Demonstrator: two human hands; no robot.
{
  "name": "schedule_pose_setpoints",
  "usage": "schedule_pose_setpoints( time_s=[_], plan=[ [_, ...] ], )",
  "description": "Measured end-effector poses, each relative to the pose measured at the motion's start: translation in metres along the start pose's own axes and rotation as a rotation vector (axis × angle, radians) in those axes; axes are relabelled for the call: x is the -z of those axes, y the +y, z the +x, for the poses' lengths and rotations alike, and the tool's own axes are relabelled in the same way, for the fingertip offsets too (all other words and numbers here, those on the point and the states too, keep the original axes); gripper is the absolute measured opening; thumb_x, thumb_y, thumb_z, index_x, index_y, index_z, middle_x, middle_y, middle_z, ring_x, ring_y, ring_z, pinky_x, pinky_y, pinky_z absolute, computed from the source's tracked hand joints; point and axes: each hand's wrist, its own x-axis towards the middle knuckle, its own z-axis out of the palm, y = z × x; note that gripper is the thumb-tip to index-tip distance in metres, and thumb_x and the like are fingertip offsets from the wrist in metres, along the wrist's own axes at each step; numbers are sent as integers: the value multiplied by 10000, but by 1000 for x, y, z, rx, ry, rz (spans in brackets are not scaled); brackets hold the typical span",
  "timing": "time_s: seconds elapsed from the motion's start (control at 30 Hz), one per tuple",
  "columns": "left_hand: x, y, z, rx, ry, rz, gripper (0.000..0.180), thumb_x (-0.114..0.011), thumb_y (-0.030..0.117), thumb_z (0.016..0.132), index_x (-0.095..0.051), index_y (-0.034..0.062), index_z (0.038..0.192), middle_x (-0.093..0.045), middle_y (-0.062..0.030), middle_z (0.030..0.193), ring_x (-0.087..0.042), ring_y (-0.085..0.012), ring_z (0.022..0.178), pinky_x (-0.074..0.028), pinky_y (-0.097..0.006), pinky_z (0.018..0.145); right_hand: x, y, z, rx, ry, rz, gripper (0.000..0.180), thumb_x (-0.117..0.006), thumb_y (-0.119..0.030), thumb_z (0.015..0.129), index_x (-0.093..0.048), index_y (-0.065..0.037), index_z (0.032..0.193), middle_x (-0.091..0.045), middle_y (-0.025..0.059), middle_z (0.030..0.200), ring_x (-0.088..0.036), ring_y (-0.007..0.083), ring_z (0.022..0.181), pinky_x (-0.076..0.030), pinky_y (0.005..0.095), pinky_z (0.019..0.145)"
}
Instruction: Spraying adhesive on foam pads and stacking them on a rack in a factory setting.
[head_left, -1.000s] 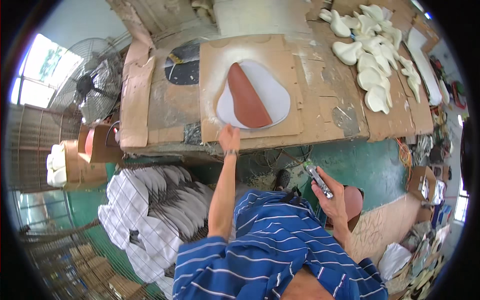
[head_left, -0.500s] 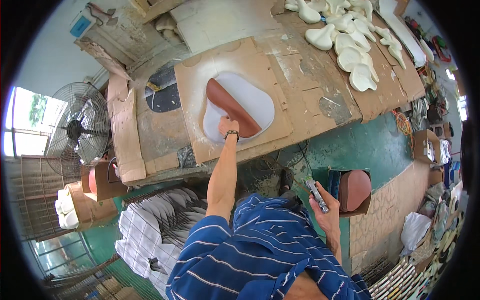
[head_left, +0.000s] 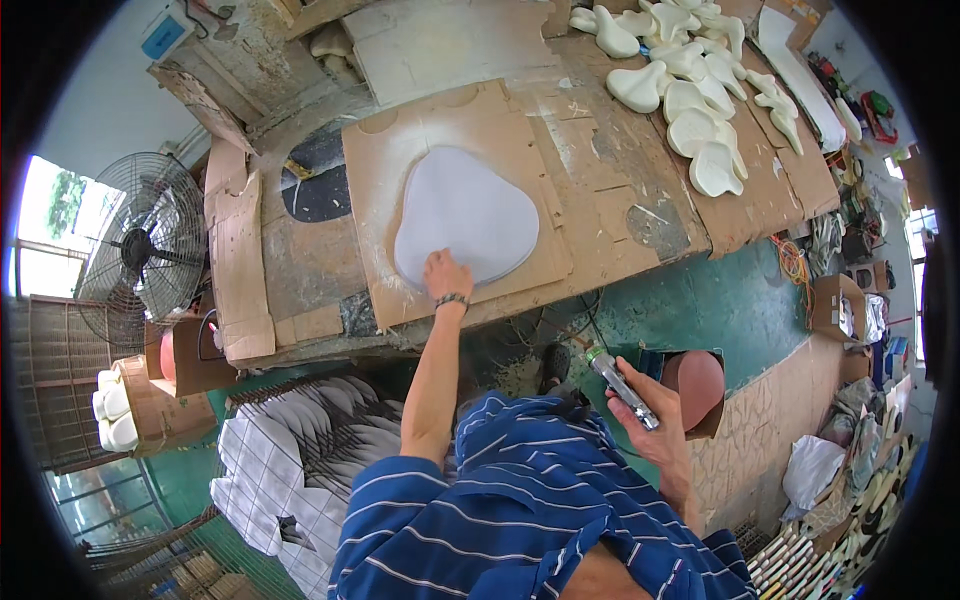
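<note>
While stretched out over the counter, left hand resting flat with fingers spread loosely on the lower edge of one pale grey rounded sheet, gripping nothing. Looks like a soft triangle with blunt corners, smooth and matte, lying flat in the middle of one brown cardboard panel dusted with whitish overspray around the outline. Right hand down low near the body, fingers wrapped tight round one slim silver spray tool, nozzle end pointing up and left. Just beside that, one brown box holding a reddish-brown rounded piece. Further up the counter on the right, roughly a dozen cream-coloured moulded shapes in a loose heap, hard to count exactly. Off to the left, one big wire-cage fan. Below the counter, one stack of grey-white flat pieces fanned out.
</note>
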Motion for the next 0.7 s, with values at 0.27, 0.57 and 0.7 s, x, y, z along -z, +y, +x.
schedule_pose_setpoints(
  time_s=[0.27,0.57,0.7],
  plan=[
    [11,-106,-139,93,13,-198,314,-746,163,822,-664,61,1108,-675,-152,1044,-637,-346,997,-518,-446,877,27,-50,22,63,7,-124,564,-759,25,821,-612,0,1366,-707,181,1012,-694,265,843,-527,319,755],
    [-21,-223,-322,780,-502,-52,309,-663,312,845,-775,142,1077,-754,-139,1120,-709,-330,1063,-554,-416,928,27,-53,37,195,-83,-208,626,-762,66,782,-610,-16,1384,-720,178,1051,-711,274,899,-539,316,790],
    [-39,-254,-369,786,-732,23,343,-622,359,869,-778,178,1115,-752,-111,1146,-705,-338,1068,-550,-428,939,27,-51,44,124,27,-151,598,-763,44,803,-614,-11,1380,-723,171,1055,-709,250,895,-533,300,780]
  ],
)
